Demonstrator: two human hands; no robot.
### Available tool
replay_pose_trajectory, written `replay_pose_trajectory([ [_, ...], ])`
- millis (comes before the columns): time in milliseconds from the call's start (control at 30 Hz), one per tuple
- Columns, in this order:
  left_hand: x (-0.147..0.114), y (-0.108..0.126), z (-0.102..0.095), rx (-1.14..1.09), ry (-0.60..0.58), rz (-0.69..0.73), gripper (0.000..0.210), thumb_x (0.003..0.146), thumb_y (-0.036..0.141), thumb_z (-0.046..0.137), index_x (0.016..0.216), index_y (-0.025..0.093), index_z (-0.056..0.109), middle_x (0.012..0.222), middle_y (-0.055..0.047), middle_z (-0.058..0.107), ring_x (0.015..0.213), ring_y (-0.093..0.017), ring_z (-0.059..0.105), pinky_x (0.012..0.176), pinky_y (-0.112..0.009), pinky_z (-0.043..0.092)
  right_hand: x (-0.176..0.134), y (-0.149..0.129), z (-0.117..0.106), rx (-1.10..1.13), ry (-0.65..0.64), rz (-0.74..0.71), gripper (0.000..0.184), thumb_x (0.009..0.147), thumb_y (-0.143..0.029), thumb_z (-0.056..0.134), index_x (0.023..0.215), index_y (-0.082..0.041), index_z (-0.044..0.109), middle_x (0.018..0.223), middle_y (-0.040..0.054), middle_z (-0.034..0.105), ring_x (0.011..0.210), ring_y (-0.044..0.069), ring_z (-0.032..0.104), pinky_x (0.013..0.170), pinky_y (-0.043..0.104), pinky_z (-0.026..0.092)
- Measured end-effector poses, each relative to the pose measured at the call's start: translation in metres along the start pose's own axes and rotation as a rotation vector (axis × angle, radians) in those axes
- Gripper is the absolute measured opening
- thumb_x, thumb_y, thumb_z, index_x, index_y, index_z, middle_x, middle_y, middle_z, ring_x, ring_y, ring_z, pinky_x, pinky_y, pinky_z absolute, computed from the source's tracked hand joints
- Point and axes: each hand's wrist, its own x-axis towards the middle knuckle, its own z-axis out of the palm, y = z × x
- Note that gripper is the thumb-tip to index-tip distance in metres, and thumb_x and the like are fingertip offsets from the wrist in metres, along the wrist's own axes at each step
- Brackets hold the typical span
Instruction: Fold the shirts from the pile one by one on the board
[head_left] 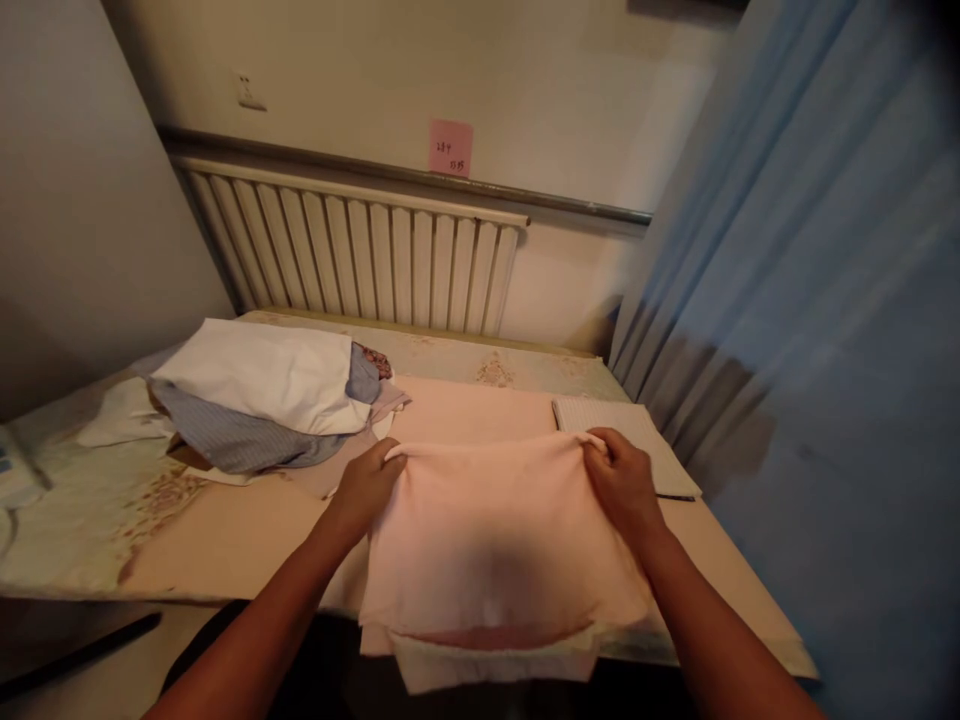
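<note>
A pale pink piece of cloth point(487, 540), possibly a garment, is stretched between my two hands at the front edge of the table. My left hand point(371, 480) is closed on its upper left corner, and my right hand point(621, 475) grips the upper right corner. The lower part hangs over the edge, with a lighter strip of fabric showing at the bottom. Just beyond my right hand lies a folded striped cloth point(630, 430). To the left of my left hand is a heap of clothes with a white cloth point(270, 370) on top and a blue-grey striped cloth point(240, 430) beneath.
A peach-coloured sheet point(225, 535) lies over the floral table cover point(56, 530). Behind the table are a radiator point(360, 250) and a pink note point(451, 148) on the wall. A blue curtain point(825, 330) hangs along the right side.
</note>
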Motion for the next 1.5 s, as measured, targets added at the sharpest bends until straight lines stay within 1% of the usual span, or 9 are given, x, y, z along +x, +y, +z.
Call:
replay_pose_trajectory([
  [167,0.045,-0.056,0.060,0.220,-0.100,-0.207,0.018,0.083,0.026,0.041,0.073,0.019,0.055,0.073,-0.004,0.063,0.074,-0.018,0.059,0.067,-0.027,0.040,0.005,0.069,0.083,-0.163,-0.319,0.101,0.023,0.080,-0.022,0.049,0.092,-0.019,0.069,0.082,0.0039,0.072,0.076,0.017,0.064,0.071,0.025,0.044],
  [300,0.048,-0.092,0.080,0.273,-0.120,-0.283,0.022,0.084,0.027,0.042,0.069,0.018,0.057,0.069,-0.005,0.065,0.072,-0.019,0.063,0.063,-0.027,0.041,-0.019,0.107,0.111,-0.213,-0.372,0.099,0.031,0.076,-0.017,0.051,0.102,-0.017,0.069,0.085,0.0054,0.072,0.079,0.019,0.065,0.075,0.028,0.047],
  [533,0.004,-0.086,0.087,0.333,-0.004,-0.093,0.036,0.089,0.026,0.037,0.112,0.011,0.060,0.115,-0.015,0.066,0.113,-0.025,0.058,0.095,-0.038,0.043,-0.053,0.104,0.095,-0.214,-0.312,-0.045,0.040,0.088,-0.022,0.043,0.121,-0.013,0.061,0.123,0.0142,0.064,0.117,0.025,0.056,0.104,0.042,0.039],
  [733,-0.053,-0.061,0.137,0.389,-0.035,0.425,0.046,0.095,0.032,0.037,0.137,0.017,0.047,0.146,-0.011,0.047,0.139,-0.025,0.035,0.113,-0.046,0.030,-0.100,0.070,0.099,-0.195,-0.400,-0.416,0.041,0.095,-0.027,0.043,0.133,-0.017,0.053,0.142,0.0109,0.050,0.136,0.023,0.039,0.113,0.044,0.033],
  [833,-0.069,-0.068,0.154,0.489,-0.123,0.518,0.050,0.094,0.035,0.042,0.143,0.025,0.040,0.153,-0.007,0.037,0.144,-0.027,0.026,0.113,-0.053,0.027,-0.126,0.073,0.102,-0.273,-0.444,-0.453,0.045,0.094,-0.028,0.047,0.139,-0.022,0.046,0.147,0.0085,0.045,0.140,0.026,0.033,0.113,0.051,0.030],
  [1000,-0.076,-0.090,0.156,0.554,-0.132,0.525,0.055,0.094,0.042,0.043,0.146,0.027,0.035,0.155,-0.006,0.035,0.143,-0.027,0.027,0.113,-0.054,0.026,-0.143,0.108,0.088,-0.348,-0.425,-0.360,0.045,0.096,-0.032,0.045,0.140,-0.025,0.045,0.147,0.0080,0.045,0.140,0.027,0.034,0.112,0.055,0.028],
  [1167,-0.075,-0.097,0.159,0.561,-0.084,0.529,0.052,0.094,0.042,0.041,0.144,0.027,0.039,0.152,-0.007,0.040,0.141,-0.029,0.033,0.111,-0.055,0.028,-0.138,0.132,0.062,-0.164,-0.250,-0.080,0.042,0.094,-0.038,0.043,0.129,-0.020,0.057,0.131,0.0112,0.060,0.123,0.025,0.055,0.103,0.046,0.043],
  [1333,-0.075,-0.074,0.166,0.565,-0.039,0.496,0.050,0.093,0.040,0.045,0.139,0.020,0.046,0.149,-0.012,0.043,0.140,-0.031,0.033,0.110,-0.057,0.030,-0.133,0.136,0.044,0.077,-0.078,0.325,0.036,0.086,-0.038,0.044,0.103,-0.018,0.068,0.091,0.0092,0.073,0.080,0.023,0.069,0.073,0.034,0.055],
  [1500,-0.081,-0.041,0.182,0.503,-0.186,0.815,0.054,0.090,0.037,0.050,0.140,0.021,0.041,0.152,-0.010,0.039,0.141,-0.026,0.033,0.114,-0.048,0.030,-0.130,0.129,0.041,0.077,-0.151,0.383,0.033,0.084,-0.040,0.042,0.076,-0.020,0.067,0.064,0.0021,0.067,0.060,0.019,0.063,0.057,0.027,0.048],
])
